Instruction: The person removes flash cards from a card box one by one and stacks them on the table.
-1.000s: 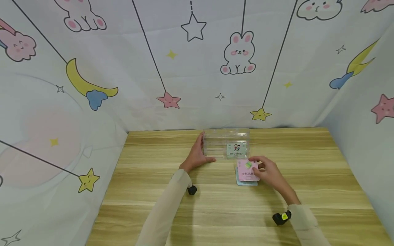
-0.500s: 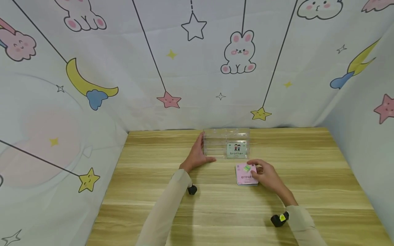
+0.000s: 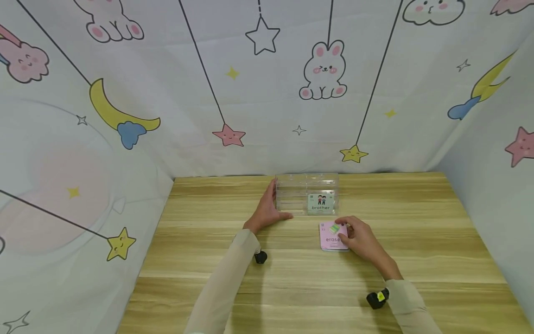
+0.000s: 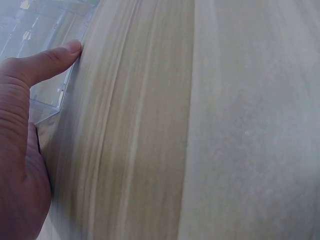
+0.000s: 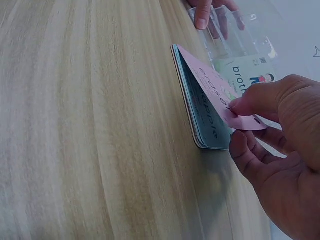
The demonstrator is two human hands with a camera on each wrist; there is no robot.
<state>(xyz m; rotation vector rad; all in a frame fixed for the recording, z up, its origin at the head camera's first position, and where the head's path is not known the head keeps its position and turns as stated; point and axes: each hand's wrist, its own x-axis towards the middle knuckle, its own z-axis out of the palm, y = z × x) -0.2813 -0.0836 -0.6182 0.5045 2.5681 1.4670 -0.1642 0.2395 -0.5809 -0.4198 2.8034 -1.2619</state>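
Observation:
My left hand (image 3: pixel 267 211) holds the left end of a clear plastic box (image 3: pixel 291 195) with compartments, thumb along its front edge and fingers at its side. A green "brother" card (image 3: pixel 321 204) sits in the front right compartment. My right hand (image 3: pixel 364 237) pinches a pink "eraser" card (image 5: pixel 207 80) between thumb and fingers. In the right wrist view one side of that card is lifted, while its opposite edge meets the stack of cards (image 5: pixel 202 122) beneath. A blue card reading "apple" tops that stack. The left hand's fingers are partly hidden behind the box.
The wooden table (image 3: pixel 300 287) extends on both sides and in front of the box. Behind it hangs a white cloth (image 3: pixel 271 102) printed with stars and rabbits. Black wrist cameras (image 3: pixel 377 300) are on both wrists.
My right hand has drawn the pink card back towards me and slightly left, from near the box's front to over the card stack. The left hand and box have stayed put.

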